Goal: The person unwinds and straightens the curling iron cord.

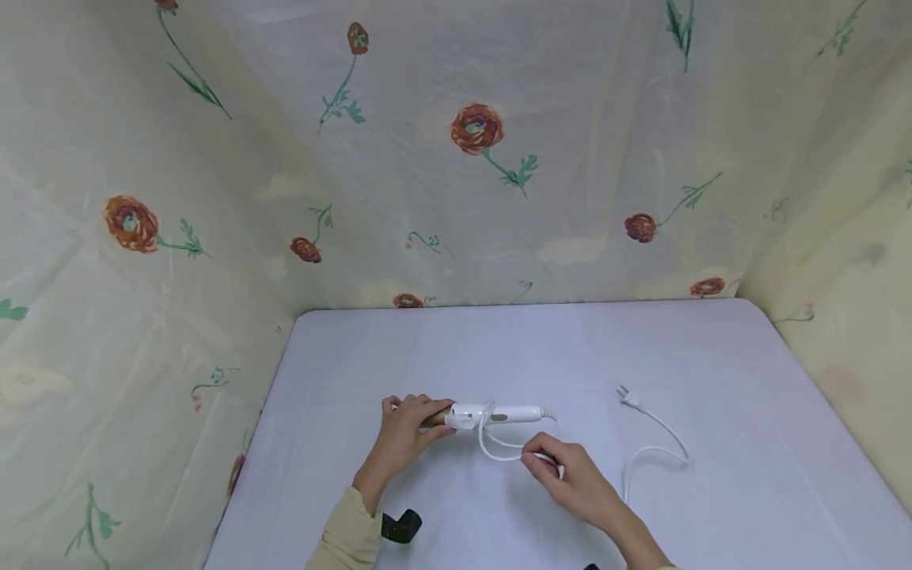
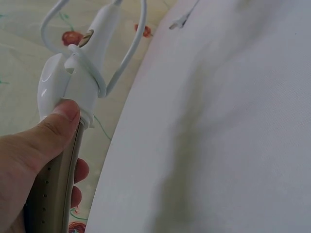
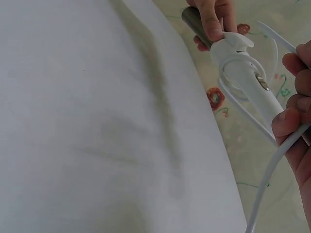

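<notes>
A curling iron (image 1: pixel 523 414) with a white handle and a brownish metal barrel (image 2: pixel 54 184) is held level above the white table. My left hand (image 1: pixel 406 435) grips it by the barrel, the thumb lying along the barrel next to the white clamp lever (image 2: pixel 51 80). Its white cord (image 1: pixel 506 459) loops around the handle near the lever. My right hand (image 1: pixel 573 479) pinches the cord below the handle's right end, and in the right wrist view a length of cord hangs down from the fingers (image 3: pixel 286 121). Part of the barrel is hidden behind the left hand.
The two-pin plug (image 1: pixel 629 398) lies on the white tabletop (image 1: pixel 748 475) to the right, its cord curving back toward my right forearm. Beside my left wrist shows a black curved piece (image 1: pixel 402 526). Flowered cloth (image 1: pixel 556 158) hangs behind the table and at both sides.
</notes>
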A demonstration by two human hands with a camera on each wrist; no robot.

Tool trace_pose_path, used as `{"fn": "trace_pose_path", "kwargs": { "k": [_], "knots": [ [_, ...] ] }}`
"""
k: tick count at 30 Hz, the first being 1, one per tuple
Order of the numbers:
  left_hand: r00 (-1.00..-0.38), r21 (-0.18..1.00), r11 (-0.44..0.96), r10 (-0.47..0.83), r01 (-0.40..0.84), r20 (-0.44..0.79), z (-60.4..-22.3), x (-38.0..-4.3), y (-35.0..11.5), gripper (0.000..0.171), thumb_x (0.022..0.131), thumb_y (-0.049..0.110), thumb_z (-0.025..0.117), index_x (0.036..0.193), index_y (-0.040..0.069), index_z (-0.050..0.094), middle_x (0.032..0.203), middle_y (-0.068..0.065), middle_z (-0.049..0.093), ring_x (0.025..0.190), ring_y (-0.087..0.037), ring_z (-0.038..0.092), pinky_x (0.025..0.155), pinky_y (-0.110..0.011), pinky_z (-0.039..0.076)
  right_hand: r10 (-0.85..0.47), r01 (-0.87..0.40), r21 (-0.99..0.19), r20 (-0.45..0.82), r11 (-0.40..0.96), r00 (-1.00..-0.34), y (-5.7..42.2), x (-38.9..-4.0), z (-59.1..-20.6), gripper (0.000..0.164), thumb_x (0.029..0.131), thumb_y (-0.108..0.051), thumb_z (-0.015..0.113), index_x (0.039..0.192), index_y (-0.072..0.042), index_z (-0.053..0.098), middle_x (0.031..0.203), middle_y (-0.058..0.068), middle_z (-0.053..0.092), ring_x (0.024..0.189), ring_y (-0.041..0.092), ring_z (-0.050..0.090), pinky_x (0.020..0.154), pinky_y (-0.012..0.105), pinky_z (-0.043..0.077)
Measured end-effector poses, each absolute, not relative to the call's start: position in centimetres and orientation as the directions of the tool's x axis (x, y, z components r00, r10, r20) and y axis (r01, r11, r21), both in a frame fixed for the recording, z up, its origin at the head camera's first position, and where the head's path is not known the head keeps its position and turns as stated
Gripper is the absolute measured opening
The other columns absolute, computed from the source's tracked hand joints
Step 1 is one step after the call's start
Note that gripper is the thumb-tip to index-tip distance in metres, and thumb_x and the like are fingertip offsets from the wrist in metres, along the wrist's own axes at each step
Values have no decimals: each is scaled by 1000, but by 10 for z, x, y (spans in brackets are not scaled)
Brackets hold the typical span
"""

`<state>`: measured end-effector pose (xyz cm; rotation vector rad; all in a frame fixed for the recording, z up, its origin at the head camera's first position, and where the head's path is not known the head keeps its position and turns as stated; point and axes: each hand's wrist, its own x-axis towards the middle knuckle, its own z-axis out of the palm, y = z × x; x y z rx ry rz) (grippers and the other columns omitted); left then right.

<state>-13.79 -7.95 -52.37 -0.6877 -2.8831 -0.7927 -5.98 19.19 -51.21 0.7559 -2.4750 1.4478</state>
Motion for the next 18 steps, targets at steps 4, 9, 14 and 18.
{"fn": "trace_pose_path", "kwargs": {
  "k": [4, 9, 14, 18],
  "knots": [
    [-895, 469, 763, 406, 444, 185, -524, -138, -80, 44, 79, 44, 69, 120, 28, 65, 98, 7, 68, 88, -13, 55, 88, -44, 24, -322, -529, -754, 427, 389, -845, 190, -61, -498, 21, 85, 6, 63, 87, -15, 60, 62, -7, 49, 59, -6, 39, 49, 16, 36],
    [-895, 452, 775, 411, 443, 173, -525, -138, -81, 44, 80, 46, 67, 120, 30, 64, 97, 8, 68, 89, -12, 54, 87, -43, 23, -319, -552, -742, 455, 381, -831, 185, -58, -467, 21, 83, 10, 62, 85, -11, 60, 62, -5, 49, 58, -5, 39, 49, 15, 35],
    [-895, 453, 773, 413, 443, 169, -524, -137, -81, 44, 80, 46, 67, 121, 30, 64, 96, 8, 67, 88, -12, 54, 88, -43, 23, -301, -564, -715, 478, 412, -825, 191, -69, -474, 18, 82, 10, 64, 85, -8, 61, 64, -8, 49, 59, -6, 39, 50, 14, 35],
    [-892, 447, 775, 423, 447, 159, -525, -137, -81, 45, 80, 47, 67, 122, 31, 63, 96, 9, 67, 88, -11, 54, 88, -43, 23, -298, -583, -693, 501, 425, -812, 198, -80, -485, 20, 83, 8, 64, 87, -11, 62, 64, -11, 48, 58, -7, 37, 49, 12, 33]
  ]
}}
